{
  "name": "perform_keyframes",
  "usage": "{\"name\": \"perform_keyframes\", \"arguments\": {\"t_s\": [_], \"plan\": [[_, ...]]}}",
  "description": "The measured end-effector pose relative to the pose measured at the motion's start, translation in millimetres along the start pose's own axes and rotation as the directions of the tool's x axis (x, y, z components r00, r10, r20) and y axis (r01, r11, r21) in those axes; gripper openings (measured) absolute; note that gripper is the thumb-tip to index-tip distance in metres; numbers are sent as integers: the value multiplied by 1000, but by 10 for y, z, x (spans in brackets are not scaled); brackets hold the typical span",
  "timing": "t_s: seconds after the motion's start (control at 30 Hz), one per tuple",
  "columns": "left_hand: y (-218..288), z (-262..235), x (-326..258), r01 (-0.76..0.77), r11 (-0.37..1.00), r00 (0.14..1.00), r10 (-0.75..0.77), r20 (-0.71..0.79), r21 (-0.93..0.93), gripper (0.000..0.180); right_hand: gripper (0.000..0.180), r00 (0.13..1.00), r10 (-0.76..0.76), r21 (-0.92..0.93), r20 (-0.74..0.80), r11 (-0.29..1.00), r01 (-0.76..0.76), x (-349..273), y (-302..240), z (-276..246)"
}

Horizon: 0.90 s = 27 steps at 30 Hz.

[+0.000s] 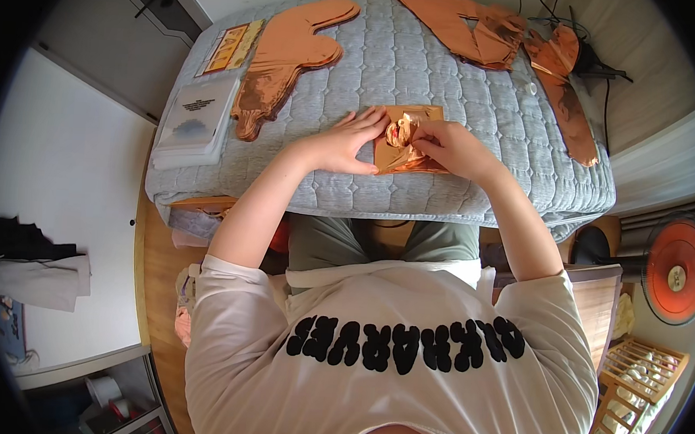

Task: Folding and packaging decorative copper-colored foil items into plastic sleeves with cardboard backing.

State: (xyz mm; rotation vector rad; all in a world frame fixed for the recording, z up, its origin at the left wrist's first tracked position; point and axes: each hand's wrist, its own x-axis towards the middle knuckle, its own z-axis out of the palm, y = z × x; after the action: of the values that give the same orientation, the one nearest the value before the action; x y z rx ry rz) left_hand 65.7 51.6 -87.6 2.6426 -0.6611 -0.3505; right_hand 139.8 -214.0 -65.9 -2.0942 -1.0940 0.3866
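Note:
A shiny copper-coloured foil piece (416, 161), folded into a small square, lies on the quilted mattress in front of me. On its top sits a crumpled foil bit (398, 131) with a little red in it. My left hand (350, 143) lies flat with fingers apart, its fingertips and thumb at the foil's left edge. Closed in a pinch, my right hand (453, 148) grips the foil beside the crumpled part. Its fingertips partly hide what they hold.
On the mattress (356, 82), a stack of flat foil balloons (290, 46) lies at the left, beside clear plastic bags (197, 116) and a printed card (232, 47). More foil balloons (462, 29) lie at the far right near black cables (599, 65). A fan (677, 273) stands right.

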Motion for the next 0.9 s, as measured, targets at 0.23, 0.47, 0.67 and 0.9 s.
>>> {"name": "perform_keyframes", "arguments": {"t_s": [0.23, 0.47, 0.67, 0.9], "plan": [[18, -3, -10, -3, 1000, 1000, 2, -24, -15, 105, 15, 1000, 21, 6, -9, 1000, -21, 38, 28, 27], [282, 37, -139, -22, 992, 948, 60, -313, 123, 90, 14, 999, 48, -87, 14, 995, -46, 97, 26, 19], [757, 565, -128, -77, 928, 862, 246, -442, 365, 67, 17, 1000, 4, -114, 6, 993, -3, 126, 89, 30], [787, 734, -85, 13, 921, 859, 189, -476, 389, 74, 18, 999, 36, -109, 39, 994, -31, 81, 11, -17]]}}
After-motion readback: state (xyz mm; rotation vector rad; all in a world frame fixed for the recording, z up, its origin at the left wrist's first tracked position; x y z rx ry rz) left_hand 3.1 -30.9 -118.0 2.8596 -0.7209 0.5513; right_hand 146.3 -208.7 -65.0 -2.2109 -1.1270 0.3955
